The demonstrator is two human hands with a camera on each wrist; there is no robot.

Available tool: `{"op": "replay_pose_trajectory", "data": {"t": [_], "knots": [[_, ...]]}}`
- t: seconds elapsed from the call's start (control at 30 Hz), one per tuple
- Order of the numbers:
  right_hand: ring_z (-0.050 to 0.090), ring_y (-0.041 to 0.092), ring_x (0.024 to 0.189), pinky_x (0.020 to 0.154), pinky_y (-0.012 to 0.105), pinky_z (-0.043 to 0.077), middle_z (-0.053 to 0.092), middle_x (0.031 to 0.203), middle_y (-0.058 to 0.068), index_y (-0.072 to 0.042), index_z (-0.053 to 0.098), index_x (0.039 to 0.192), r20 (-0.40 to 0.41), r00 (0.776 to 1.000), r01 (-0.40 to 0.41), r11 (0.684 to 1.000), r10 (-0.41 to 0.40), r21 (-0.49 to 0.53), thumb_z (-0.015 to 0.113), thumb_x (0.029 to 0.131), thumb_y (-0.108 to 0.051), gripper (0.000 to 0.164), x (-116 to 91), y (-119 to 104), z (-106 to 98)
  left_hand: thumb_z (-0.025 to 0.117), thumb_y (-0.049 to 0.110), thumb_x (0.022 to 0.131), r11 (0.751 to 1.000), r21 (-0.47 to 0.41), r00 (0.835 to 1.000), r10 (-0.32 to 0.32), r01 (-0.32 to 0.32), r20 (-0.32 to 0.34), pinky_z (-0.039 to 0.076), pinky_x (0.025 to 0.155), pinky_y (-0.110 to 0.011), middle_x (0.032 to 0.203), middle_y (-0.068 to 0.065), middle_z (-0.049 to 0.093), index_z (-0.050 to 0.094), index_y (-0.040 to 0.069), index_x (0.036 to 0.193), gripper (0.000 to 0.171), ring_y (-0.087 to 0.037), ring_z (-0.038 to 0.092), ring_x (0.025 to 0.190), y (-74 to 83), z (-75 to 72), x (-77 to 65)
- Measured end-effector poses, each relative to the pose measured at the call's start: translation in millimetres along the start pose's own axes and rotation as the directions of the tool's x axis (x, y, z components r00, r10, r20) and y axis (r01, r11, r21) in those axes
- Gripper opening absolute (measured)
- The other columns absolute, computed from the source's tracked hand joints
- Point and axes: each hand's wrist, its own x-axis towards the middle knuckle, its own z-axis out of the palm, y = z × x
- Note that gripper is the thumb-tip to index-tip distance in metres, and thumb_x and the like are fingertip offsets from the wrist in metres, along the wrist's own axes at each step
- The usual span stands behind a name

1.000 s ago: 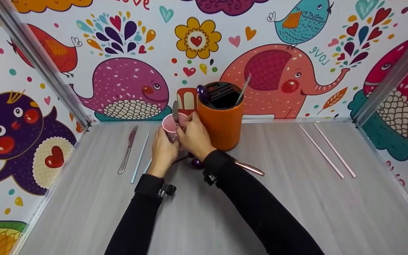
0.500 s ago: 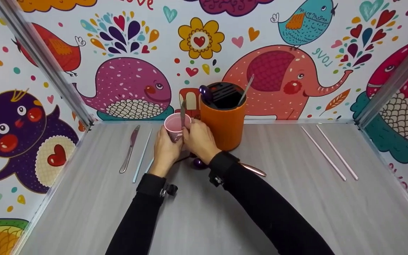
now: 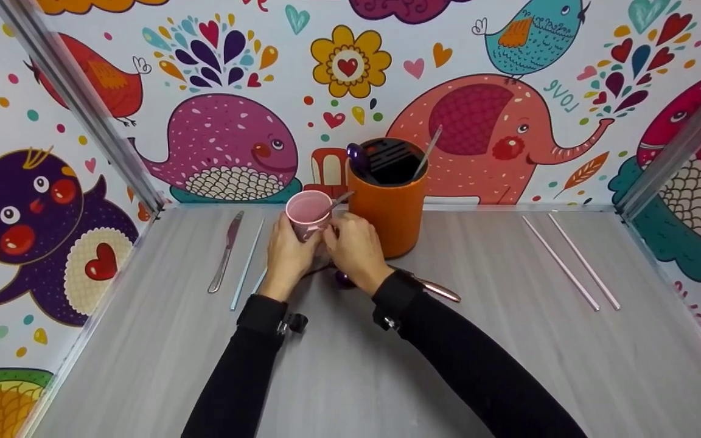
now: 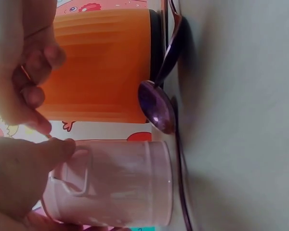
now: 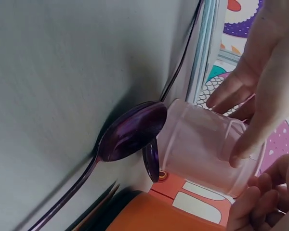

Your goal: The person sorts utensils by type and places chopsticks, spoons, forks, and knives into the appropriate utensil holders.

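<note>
In the head view my left hand [image 3: 286, 255] grips a pink cup [image 3: 308, 210] from its left side; the left thumb lies by the handle in the left wrist view. A table knife [image 3: 343, 198] leans out of the cup over its right rim. My right hand [image 3: 356, 246] is close against the cup's right side, fingers loosely bent, with nothing visible held. At the cup's base lie purple spoons [image 5: 135, 130], partly hidden by my hands in the head view. Just to the right stands an orange utensil holder [image 3: 390, 213].
A purple spoon [image 3: 358, 159] and a thin pale stick [image 3: 429, 152] poke out of the holder. Left on the table lie another table knife [image 3: 227, 252] and blue sticks [image 3: 247, 264]. Pink sticks [image 3: 560, 261] lie right. A copper-coloured handle [image 3: 440, 289] shows beside my right wrist.
The knife, upright at my right fingers before, now tilts to the right against the cup's rim. My right hand has come away from it slightly, down and rightward. The left hand keeps its grip.
</note>
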Motion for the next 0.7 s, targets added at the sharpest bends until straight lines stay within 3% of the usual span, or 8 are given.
{"op": "replay_pose_trajectory", "data": {"t": [0.2,0.23,0.43,0.53,0.7], "knots": [[0.069,0.024,0.081,0.077,0.038,0.061,0.074,0.087,0.010,-0.005,0.086,0.103,0.100,0.995,-0.012,0.999,0.008,0.035,0.069,0.107,-0.021,0.024,-8,4,-10,0.084,0.036,0.096,1.000,0.004,1.000,0.001,-0.001,0.004,0.047,0.124,-0.060,0.156,-0.030,0.056,0.042,-0.004,0.161,0.086,-0.045,0.057,0.147,1.4,-0.4,-1.5],[0.069,0.024,0.082,0.079,0.038,0.062,0.076,0.088,0.010,-0.004,0.086,0.106,0.113,0.994,-0.016,0.999,0.011,0.042,0.070,0.107,-0.022,0.024,-9,5,-11,0.083,0.032,0.097,1.000,-0.002,1.000,-0.017,0.017,0.019,0.046,0.125,-0.060,0.157,-0.031,0.056,0.042,-0.005,0.161,0.085,-0.046,0.057,0.148,12.4,-7.2,-7.1],[0.075,0.026,0.094,0.096,0.042,0.065,0.083,0.105,0.011,-0.004,0.086,0.116,0.154,0.987,-0.059,0.994,0.045,0.089,0.072,0.105,-0.020,0.024,-16,13,-29,0.084,0.033,0.096,0.999,-0.013,0.999,-0.029,0.029,0.029,0.046,0.125,-0.059,0.159,-0.029,0.055,0.041,-0.003,0.163,0.087,-0.045,0.056,0.148,14.0,-8.1,-8.1],[0.075,0.028,0.097,0.099,0.044,0.064,0.084,0.106,0.012,-0.004,0.087,0.113,0.169,0.985,-0.054,0.992,0.035,0.111,0.072,0.104,-0.017,0.021,-16,20,-41,0.084,0.033,0.096,0.999,-0.018,0.999,-0.031,0.031,0.032,0.046,0.126,-0.059,0.161,-0.027,0.054,0.040,-0.001,0.164,0.088,-0.043,0.056,0.150,13.9,-8.8,-7.4],[0.075,0.029,0.094,0.094,0.045,0.065,0.084,0.101,0.012,-0.003,0.087,0.105,0.183,0.983,-0.012,0.993,-0.010,0.120,0.073,0.102,-0.014,0.019,-17,36,-57,0.083,0.033,0.097,0.999,-0.026,0.998,-0.040,0.042,0.053,0.043,0.129,-0.058,0.164,-0.026,0.051,0.037,0.000,0.166,0.089,-0.042,0.053,0.153,13.3,-11.0,-7.1]]}}
